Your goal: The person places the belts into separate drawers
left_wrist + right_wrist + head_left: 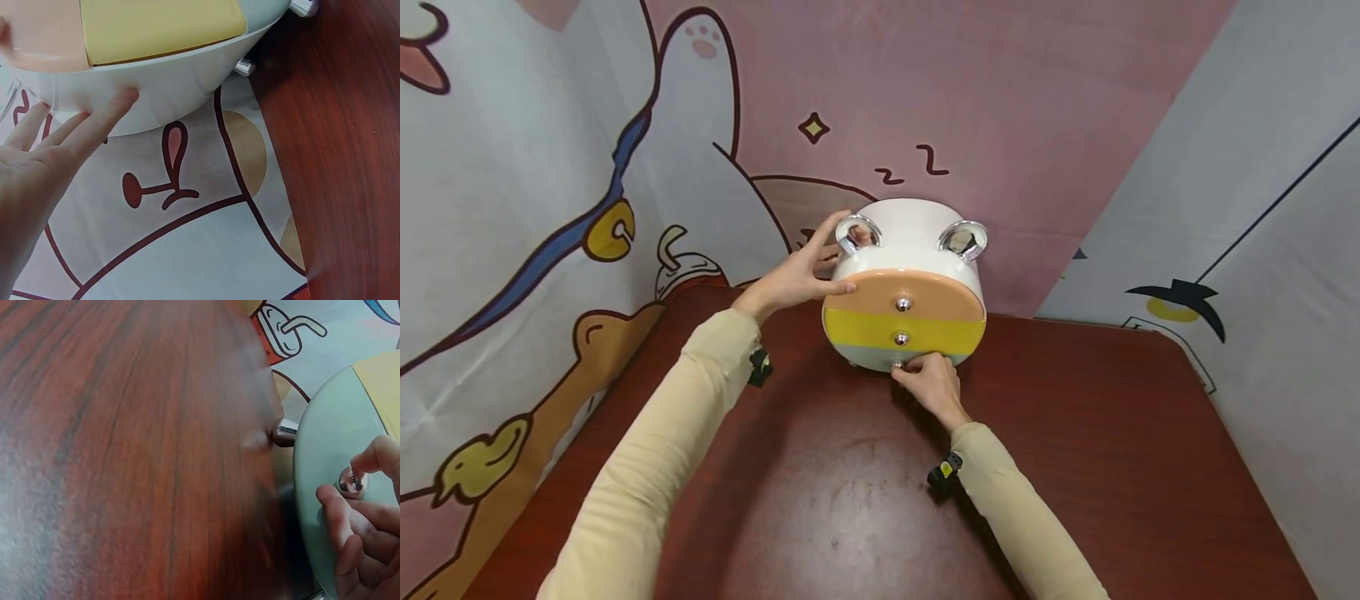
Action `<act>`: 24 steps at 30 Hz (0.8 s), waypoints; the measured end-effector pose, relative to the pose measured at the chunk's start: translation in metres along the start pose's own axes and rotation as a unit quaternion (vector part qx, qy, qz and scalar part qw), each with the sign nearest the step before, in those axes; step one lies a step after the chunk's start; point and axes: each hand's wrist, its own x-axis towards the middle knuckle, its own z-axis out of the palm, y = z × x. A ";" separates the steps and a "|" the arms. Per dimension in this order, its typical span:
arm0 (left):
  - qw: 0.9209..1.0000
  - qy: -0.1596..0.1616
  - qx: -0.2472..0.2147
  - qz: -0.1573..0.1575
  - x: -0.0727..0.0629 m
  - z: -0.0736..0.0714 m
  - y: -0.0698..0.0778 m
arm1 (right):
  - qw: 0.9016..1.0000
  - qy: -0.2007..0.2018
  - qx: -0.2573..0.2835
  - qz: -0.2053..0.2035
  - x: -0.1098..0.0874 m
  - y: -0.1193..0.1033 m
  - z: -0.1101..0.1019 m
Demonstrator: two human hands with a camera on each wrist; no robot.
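A small white oval drawer box (913, 229) stands on the table with three stacked drawers facing me: peach (943, 292), yellow (859, 331) and pale green (326, 425). Each drawer front has a round silver knob. My left hand (796, 279) rests on the box's left side, its thumb over the edge of the peach front. In the left wrist view its fingers lie fairly straight against the white wall. At the lowest drawer, my right hand (934, 385) pinches the silver knob (345, 486) between thumb and finger. The green front looks flush with the box.
Two shiny silver ear-shaped rings stick out on top of the box, and short silver feet (284, 432) hold it up. The reddish-brown wooden table (850, 483) spreads out in front. Behind it hangs a cartoon-printed cloth (1000, 108), close to the box's back.
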 end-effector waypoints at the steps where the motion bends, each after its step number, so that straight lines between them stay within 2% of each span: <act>1: 1.000 0.000 -0.001 0.000 0.000 0.000 0.000 | 1.000 -0.001 0.002 0.000 0.000 0.000 0.000; 10: 1.000 0.000 -0.001 0.008 0.003 0.002 -0.005 | 0.999 0.007 0.031 -0.008 -0.002 0.006 0.002; 18: 1.000 -0.004 -0.003 0.015 0.004 0.003 -0.007 | 0.996 -0.013 0.086 -0.015 -0.006 0.011 0.000; 24: 1.000 0.000 0.002 0.010 0.007 0.001 -0.013 | 0.994 0.008 0.102 -0.029 -0.011 0.019 -0.004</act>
